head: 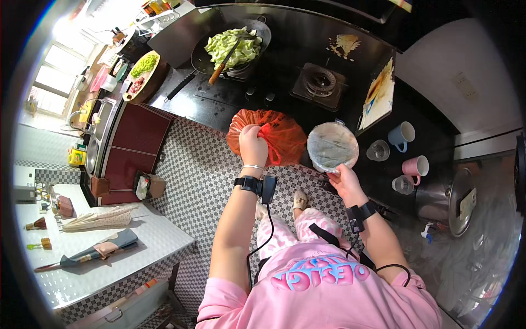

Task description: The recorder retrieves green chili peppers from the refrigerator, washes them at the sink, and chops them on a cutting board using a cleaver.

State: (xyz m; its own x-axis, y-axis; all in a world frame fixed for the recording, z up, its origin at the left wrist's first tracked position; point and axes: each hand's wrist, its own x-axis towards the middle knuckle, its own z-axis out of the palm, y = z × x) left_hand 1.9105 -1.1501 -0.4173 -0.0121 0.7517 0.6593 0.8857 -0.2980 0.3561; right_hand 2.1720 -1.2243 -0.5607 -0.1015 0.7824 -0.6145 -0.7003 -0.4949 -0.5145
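Observation:
My left hand (pixel 253 144) grips the gathered neck of a red plastic bag (pixel 287 133); the contents are hard to make out through the film. To its right, my right hand (pixel 346 181) holds the near edge of a round container (pixel 333 147) whose top is covered with clear film. Both are at the front edge of the black counter. Further back, a wok (pixel 264 33) holds chopped green vegetable (pixel 230 47), with a wooden-handled spatula (pixel 224 66) lying across it. An oval plate (pixel 153 61) at the back left bears chopped greens and what looks like raw meat.
A gas burner (pixel 319 81) is set in the counter beyond my hands. Blue (pixel 402 133) and pink mugs (pixel 416 166), glasses (pixel 378 151) and a large metal pot (pixel 435 201) stand at right. A white table (pixel 164 230) with folded umbrellas (pixel 100 249) is at lower left.

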